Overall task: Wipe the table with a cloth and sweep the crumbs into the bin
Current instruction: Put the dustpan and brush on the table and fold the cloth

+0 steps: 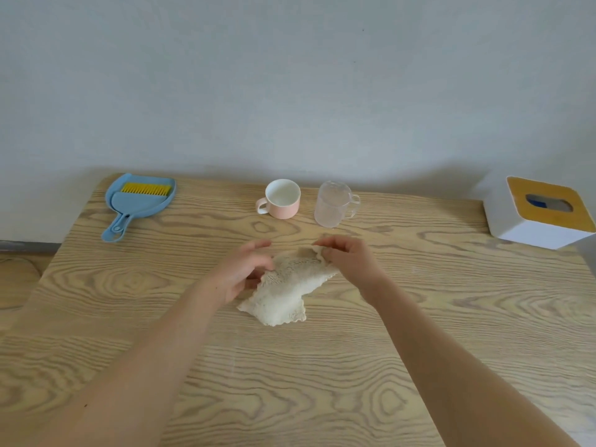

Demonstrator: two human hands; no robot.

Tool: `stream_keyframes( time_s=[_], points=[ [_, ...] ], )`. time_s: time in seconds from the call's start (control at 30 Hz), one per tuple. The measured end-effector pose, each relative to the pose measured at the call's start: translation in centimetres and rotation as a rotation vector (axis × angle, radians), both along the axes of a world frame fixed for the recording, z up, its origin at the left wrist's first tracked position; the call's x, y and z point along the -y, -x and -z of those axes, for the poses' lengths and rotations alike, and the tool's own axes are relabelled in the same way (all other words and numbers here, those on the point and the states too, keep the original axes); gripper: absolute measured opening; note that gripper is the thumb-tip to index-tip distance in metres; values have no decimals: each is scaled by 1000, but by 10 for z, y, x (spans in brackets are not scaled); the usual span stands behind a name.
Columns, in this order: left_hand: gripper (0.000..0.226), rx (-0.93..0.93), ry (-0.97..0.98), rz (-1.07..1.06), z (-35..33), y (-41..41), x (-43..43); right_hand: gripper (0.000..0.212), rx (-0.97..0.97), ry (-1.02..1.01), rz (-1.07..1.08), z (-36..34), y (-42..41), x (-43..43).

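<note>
A cream knitted cloth (287, 293) lies crumpled in the middle of the wooden table (322, 382). My right hand (350, 258) pinches the cloth's far right corner and lifts it slightly. My left hand (242, 269) holds the cloth's left edge, thumb on top and fingers curled beneath. A blue dustpan with a yellow-bristled brush (138, 201) rests at the far left of the table. A white bin with a yellow lid (541, 212) stands at the far right edge. No crumbs are visible.
A pink mug (282, 199) and a clear plastic cup (335, 204) stand just behind the cloth, near the wall. The table's left edge drops to the floor (16, 279).
</note>
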State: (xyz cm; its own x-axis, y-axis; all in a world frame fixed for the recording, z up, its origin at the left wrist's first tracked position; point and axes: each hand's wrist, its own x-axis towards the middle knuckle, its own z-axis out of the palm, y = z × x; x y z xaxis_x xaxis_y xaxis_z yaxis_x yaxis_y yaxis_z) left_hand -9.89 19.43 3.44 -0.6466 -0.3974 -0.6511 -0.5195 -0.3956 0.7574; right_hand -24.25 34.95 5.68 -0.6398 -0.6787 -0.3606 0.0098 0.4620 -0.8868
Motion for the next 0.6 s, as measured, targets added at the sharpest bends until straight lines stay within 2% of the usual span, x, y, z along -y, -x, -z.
stream_keyframes(
  time_s=[0.07,0.2,0.3,0.43,0.53,0.6],
  points=[
    [55,-25,97,-31,-7,-3,10,22,17,76,-11,-11,-2,12],
    [46,-147,260,-117,-23,-5,25,24,77,206,-61,-33,-6,32],
    [49,-184,310,-105,-28,-12,28,25,100,235,-96,-38,-7,39],
    [63,-155,179,42,-21,-38,29,23,157,108,-199,-26,-17,35],
    [69,-64,56,273,-2,-68,27,23,270,-52,-320,-5,-36,22],
    [67,22,-30,449,14,-87,23,23,326,-173,-415,11,-51,13]
  ],
)
